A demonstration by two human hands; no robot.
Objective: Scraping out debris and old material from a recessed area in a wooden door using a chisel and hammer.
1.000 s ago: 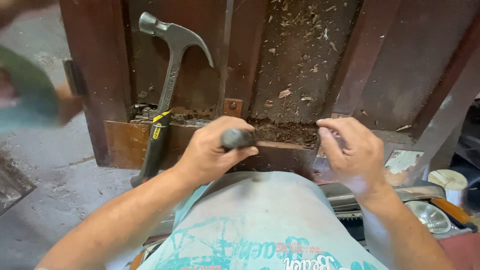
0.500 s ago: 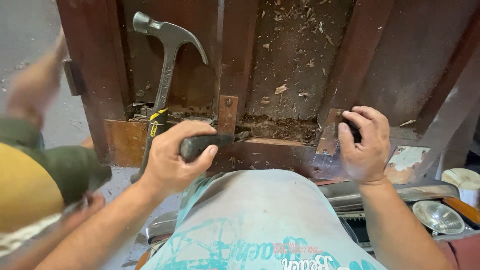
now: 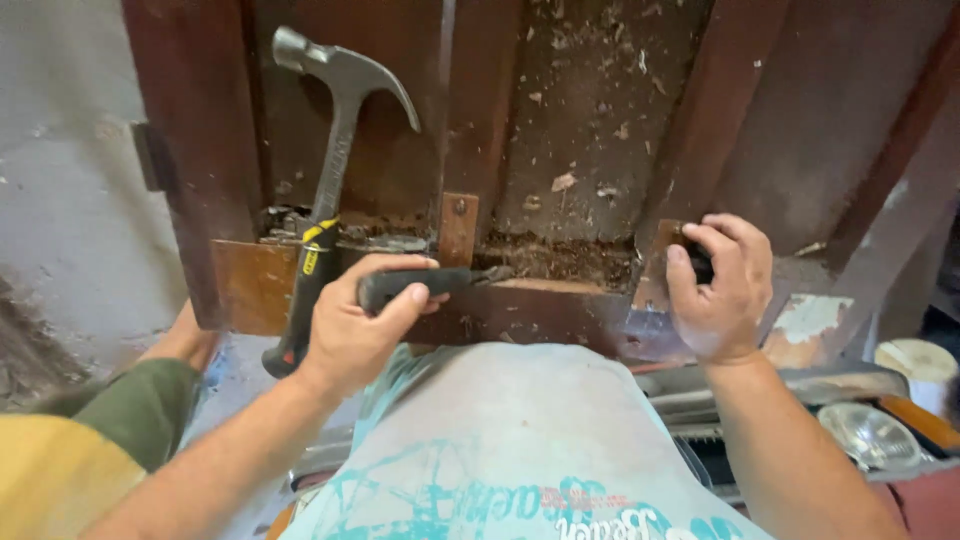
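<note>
Left hand (image 3: 350, 335) closed round a dark tool handle (image 3: 415, 287), tip driven into the rotted wooden frame (image 3: 540, 310) for prying. Right hand (image 3: 720, 290) clamped on the frame's edge, bracing. Hammer (image 3: 325, 190) parked alongside, within reach.

We are gripping a dark-handled tool (image 3: 415, 285), lying level along the front rail of a dark brown wooden frame (image 3: 540, 310), its tip reaching into crumbled debris. We are also pinching a small dark piece (image 3: 700, 262) at the rail's right end.
</note>
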